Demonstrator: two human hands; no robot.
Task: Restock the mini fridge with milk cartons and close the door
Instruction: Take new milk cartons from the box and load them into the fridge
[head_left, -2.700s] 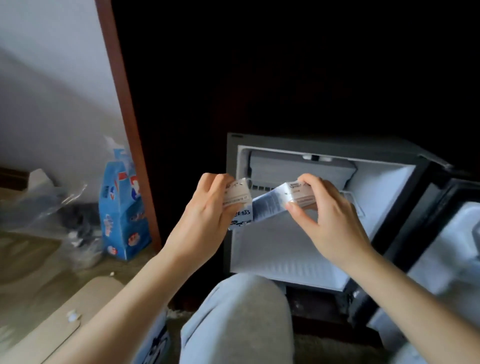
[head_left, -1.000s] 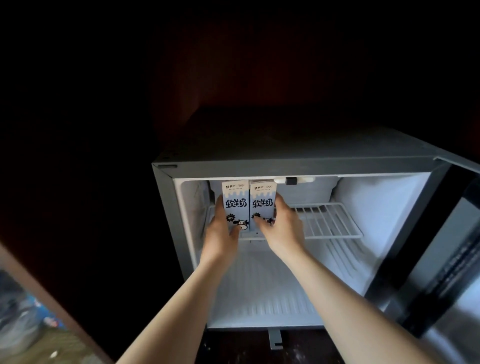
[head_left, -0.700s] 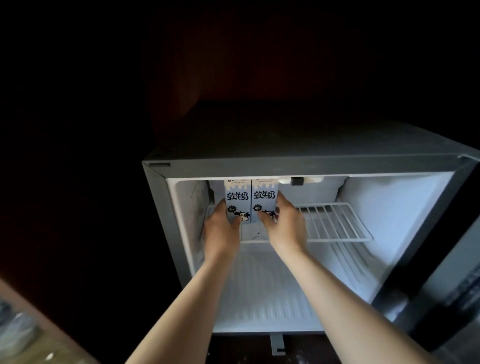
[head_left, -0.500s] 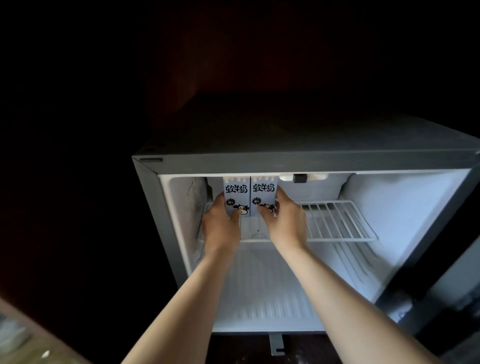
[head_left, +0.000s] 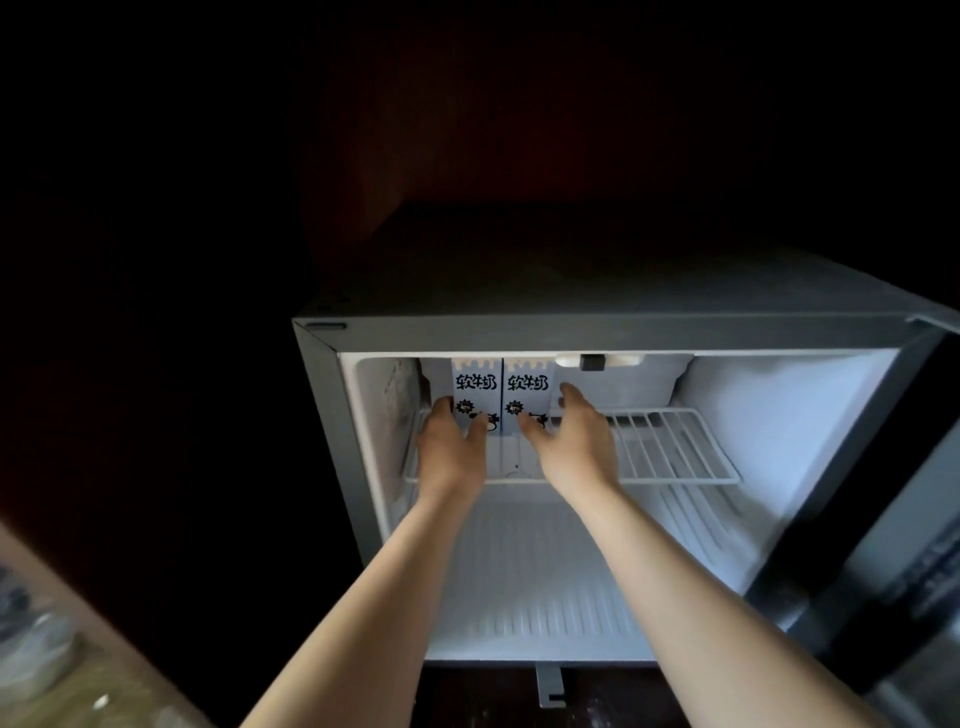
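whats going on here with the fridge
A person is stocking the mini fridge. Two milk cartons stand side by side at the back left of the wire shelf. The left hand holds the left carton; the right hand is at the right carton, thumb on its front, grip unclear. The door is open.

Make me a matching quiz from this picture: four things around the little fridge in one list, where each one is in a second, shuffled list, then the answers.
Things
1. left blue-and-white milk carton
2. right blue-and-white milk carton
3. white wire shelf
4. dark fridge door

Places
A. swung open at the right edge of the view
B. upright, at the left hand
C. under both cartons
D. upright, at the right hand

Pairs: 1-B, 2-D, 3-C, 4-A
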